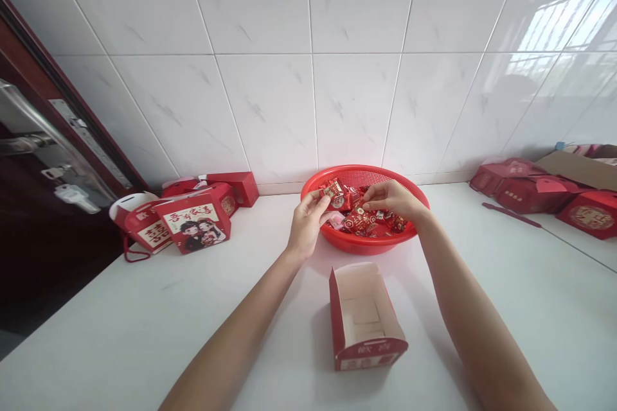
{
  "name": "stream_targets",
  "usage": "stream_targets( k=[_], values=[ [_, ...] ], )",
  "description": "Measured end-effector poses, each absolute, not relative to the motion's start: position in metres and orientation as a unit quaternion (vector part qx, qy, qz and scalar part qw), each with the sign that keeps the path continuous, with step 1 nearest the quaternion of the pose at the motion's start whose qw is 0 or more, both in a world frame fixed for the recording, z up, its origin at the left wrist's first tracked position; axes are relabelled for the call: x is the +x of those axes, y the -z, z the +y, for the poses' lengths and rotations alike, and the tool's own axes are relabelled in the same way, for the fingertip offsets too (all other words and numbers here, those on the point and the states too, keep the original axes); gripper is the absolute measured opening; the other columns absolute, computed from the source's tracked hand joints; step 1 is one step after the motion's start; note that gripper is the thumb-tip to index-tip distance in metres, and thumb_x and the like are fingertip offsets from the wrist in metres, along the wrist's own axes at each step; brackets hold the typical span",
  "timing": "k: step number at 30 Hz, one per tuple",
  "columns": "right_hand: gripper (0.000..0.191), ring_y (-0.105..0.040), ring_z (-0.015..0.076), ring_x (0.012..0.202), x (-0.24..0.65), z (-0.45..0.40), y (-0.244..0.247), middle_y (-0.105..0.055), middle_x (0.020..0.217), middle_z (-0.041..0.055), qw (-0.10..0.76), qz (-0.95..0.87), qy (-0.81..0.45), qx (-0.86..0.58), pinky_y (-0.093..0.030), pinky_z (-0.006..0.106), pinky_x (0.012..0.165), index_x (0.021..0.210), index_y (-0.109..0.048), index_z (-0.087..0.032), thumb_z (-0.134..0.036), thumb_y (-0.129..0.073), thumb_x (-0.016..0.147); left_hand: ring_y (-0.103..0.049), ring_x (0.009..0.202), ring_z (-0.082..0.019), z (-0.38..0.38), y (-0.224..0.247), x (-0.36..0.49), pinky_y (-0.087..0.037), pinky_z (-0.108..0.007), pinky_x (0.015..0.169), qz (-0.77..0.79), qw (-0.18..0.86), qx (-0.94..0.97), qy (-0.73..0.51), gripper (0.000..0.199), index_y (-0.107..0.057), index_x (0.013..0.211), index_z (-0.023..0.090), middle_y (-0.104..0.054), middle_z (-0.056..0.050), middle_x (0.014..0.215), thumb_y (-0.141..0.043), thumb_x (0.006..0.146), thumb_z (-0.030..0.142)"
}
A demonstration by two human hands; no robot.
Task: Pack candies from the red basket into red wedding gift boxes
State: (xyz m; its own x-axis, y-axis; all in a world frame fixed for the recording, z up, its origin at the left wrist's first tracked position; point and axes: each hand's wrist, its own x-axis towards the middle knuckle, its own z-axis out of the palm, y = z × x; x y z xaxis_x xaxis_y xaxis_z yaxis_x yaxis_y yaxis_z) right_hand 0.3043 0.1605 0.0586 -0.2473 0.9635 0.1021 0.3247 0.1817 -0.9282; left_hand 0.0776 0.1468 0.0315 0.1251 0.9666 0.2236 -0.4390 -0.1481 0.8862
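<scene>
A red plastic basket (364, 246) against the tiled wall holds red-wrapped candies (359, 221). Over its left side, my left hand (308, 218) pinches a red and gold candy packet (334, 190) between thumb and fingers. My right hand (395, 199) reaches over the basket's right side, its fingertips closed on a red patterned packet (355, 217) among the candies. Nearer me, an open red box (366, 314) with a pale, empty interior stands on the white table between my forearms.
Red gift boxes (205, 225), one with a cartoon couple, stand at the left. More red boxes (535, 192) and a dark red strip (511, 214) lie at the right. A dark door with keys (74, 196) borders the table's left side.
</scene>
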Motion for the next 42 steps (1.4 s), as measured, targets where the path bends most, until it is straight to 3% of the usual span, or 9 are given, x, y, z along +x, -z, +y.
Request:
stream_targets(
  k=[10,16,20,27,33,37,42],
  values=[
    [0.024,-0.064,0.0174,0.072,0.299,0.157,-0.063,-0.068,0.073,0.0018,0.369,-0.710,-0.348,-0.489,-0.050,0.030,0.064,0.068,-0.061,-0.018,-0.037,-0.077,0.068,-0.070,0.100,-0.023,0.146,-0.033,0.078,-0.055,-0.041,0.096,0.283,0.587,0.470,-0.595,0.032,-0.069,0.090,0.019,-0.073,-0.003,0.097,-0.085,0.071,0.039],
    [0.037,-0.063,0.0156,0.060,0.292,0.144,-0.073,-0.060,0.075,-0.0007,0.403,-0.652,-0.411,-0.493,-0.053,0.029,0.051,0.084,-0.049,-0.022,-0.049,-0.073,0.080,-0.069,0.103,-0.023,0.147,-0.030,0.078,-0.054,-0.040,0.097,0.283,0.584,0.468,-0.599,0.035,-0.069,0.093,0.018,-0.074,-0.004,0.101,-0.085,0.071,0.040],
    [0.034,-0.065,0.0151,0.053,0.286,0.134,-0.082,-0.059,0.080,-0.0006,0.392,-0.642,-0.427,-0.502,-0.045,0.024,0.041,0.089,-0.048,-0.022,-0.051,-0.067,0.086,-0.069,0.105,-0.023,0.147,-0.030,0.078,-0.054,-0.040,0.097,0.283,0.582,0.470,-0.601,0.035,-0.069,0.092,0.019,-0.074,-0.004,0.101,-0.085,0.071,0.041],
    [0.036,-0.063,0.0155,0.052,0.276,0.134,-0.083,-0.060,0.077,-0.0005,0.415,-0.619,-0.404,-0.530,-0.048,0.027,0.043,0.096,-0.051,-0.024,-0.056,-0.065,0.087,-0.069,0.101,-0.025,0.144,-0.030,0.079,-0.056,-0.041,0.093,0.286,0.556,0.503,-0.598,0.036,-0.070,0.096,0.020,-0.074,-0.004,0.101,-0.083,0.073,0.045],
    [0.043,-0.064,0.0152,0.058,0.273,0.130,-0.088,-0.065,0.081,0.0020,0.429,-0.632,-0.398,-0.508,-0.054,0.030,0.053,0.105,-0.060,-0.022,-0.058,-0.069,0.084,-0.069,0.103,-0.025,0.144,-0.029,0.080,-0.057,-0.040,0.093,0.280,0.544,0.505,-0.609,0.036,-0.070,0.093,0.021,-0.074,-0.005,0.103,-0.084,0.072,0.046],
    [0.060,-0.067,0.0174,0.068,0.274,0.125,-0.091,-0.069,0.084,0.0019,0.387,-0.673,-0.439,-0.452,-0.056,0.030,0.058,0.126,-0.057,-0.023,-0.048,-0.080,0.077,-0.070,0.099,-0.025,0.144,-0.028,0.080,-0.059,-0.041,0.088,0.290,0.535,0.499,-0.617,0.042,-0.068,0.094,0.020,-0.074,-0.005,0.101,-0.084,0.070,0.050],
    [0.079,-0.071,0.0210,0.081,0.273,0.125,-0.092,-0.073,0.103,0.0056,0.336,-0.701,-0.480,-0.408,-0.059,0.030,0.063,0.140,-0.050,-0.028,-0.024,-0.084,0.068,-0.071,0.099,-0.027,0.144,-0.029,0.080,-0.059,-0.043,0.089,0.306,0.537,0.491,-0.614,0.043,-0.066,0.096,0.020,-0.074,-0.005,0.098,-0.084,0.070,0.050]
  ],
)
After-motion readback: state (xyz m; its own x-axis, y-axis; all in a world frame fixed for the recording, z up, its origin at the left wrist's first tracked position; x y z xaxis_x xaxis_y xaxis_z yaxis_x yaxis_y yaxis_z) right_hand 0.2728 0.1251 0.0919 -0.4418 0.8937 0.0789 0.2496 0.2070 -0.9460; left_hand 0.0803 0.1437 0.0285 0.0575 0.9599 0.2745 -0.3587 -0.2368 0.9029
